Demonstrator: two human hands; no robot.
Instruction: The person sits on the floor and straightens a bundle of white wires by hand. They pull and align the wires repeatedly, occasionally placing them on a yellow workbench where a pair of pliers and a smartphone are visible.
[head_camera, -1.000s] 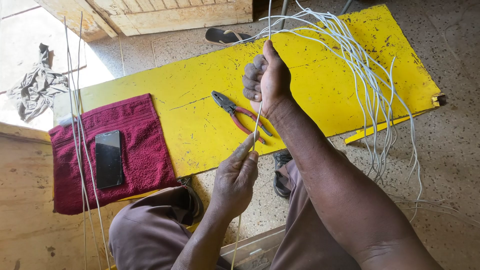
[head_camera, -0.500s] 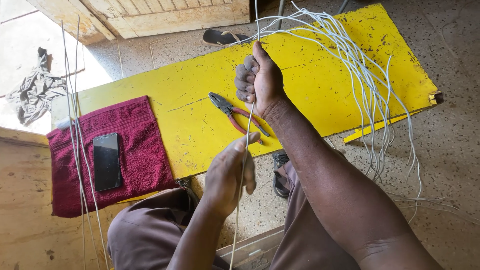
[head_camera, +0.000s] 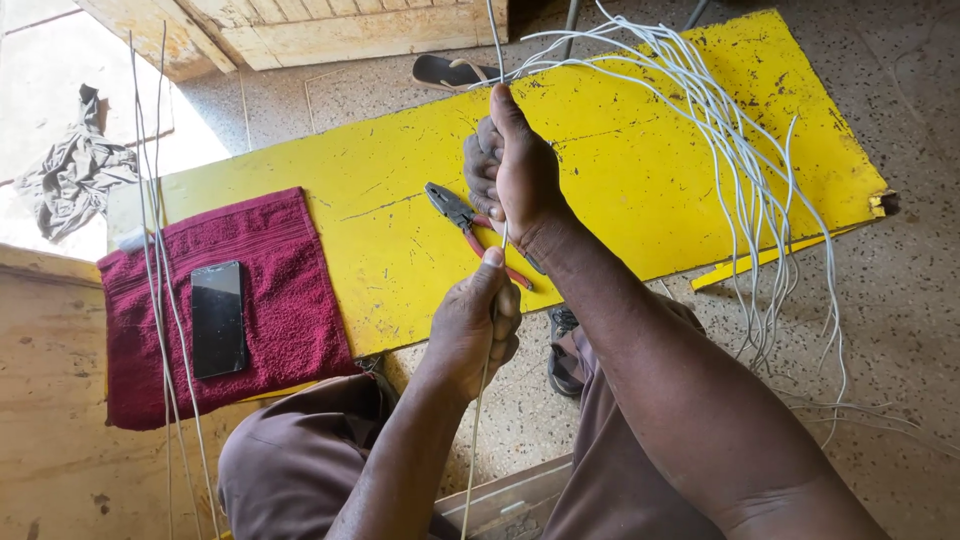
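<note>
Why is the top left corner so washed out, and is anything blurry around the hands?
Head view: sunlight overexposes the floor by the crumpled grey rag; the yellow wooden board is evenly lit; the left hand and right hand pinching the thin pale wire look sharp.

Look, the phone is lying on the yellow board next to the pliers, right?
Not quite. The head view shows the phone lying on the dark red towel, off to one side. Only the pliers lie on the bare yellow board.

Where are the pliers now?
The pliers lie on the yellow board, just left of the right hand and right of the red towel.
</note>
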